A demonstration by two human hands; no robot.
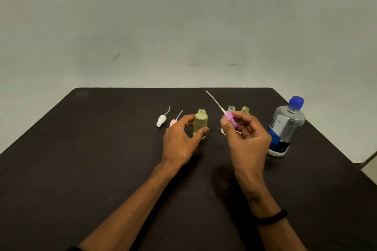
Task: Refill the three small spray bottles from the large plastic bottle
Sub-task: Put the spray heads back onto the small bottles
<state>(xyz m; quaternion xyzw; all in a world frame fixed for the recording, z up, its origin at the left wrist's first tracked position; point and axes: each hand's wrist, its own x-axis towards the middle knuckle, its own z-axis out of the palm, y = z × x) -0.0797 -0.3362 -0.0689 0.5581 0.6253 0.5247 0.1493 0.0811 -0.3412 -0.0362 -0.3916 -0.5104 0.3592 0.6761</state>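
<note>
We are holding a small yellow spray bottle [200, 122] upright near the middle of the dark desk [102, 149], our left hand [181, 142] curling thumb and fingers around its lower body while its threaded neck stands uncapped. Our right hand [244, 138] is pinching a purple spray head [230, 118] between thumb and fingertips, its thin white dip tube [214, 101] slanting up and away to the left. Two more small bottles, a clear one [231, 108] and a yellowish one [245, 109], are standing open just behind the right hand, partly hidden by it. A white spray head [161, 120] and a pink one [173, 122] are lying on the desk to the left of our left hand, the pink one touching or nearly touching it. The large plastic bottle [285, 128] is waiting at the right with its blue cap [296, 102] on.

We are judging the small bottles as light, smooth and easy to tip, so they are best steadied low around the body while pouring. The dip tubes are looking thin and bendable, so each head is better taken by its collar. The large bottle is probably soft-walled and the heaviest thing here; we are thinking a grip around its labelled waist, not a hard squeeze, is the safest way to avoid a spurt over such narrow necks.
</note>
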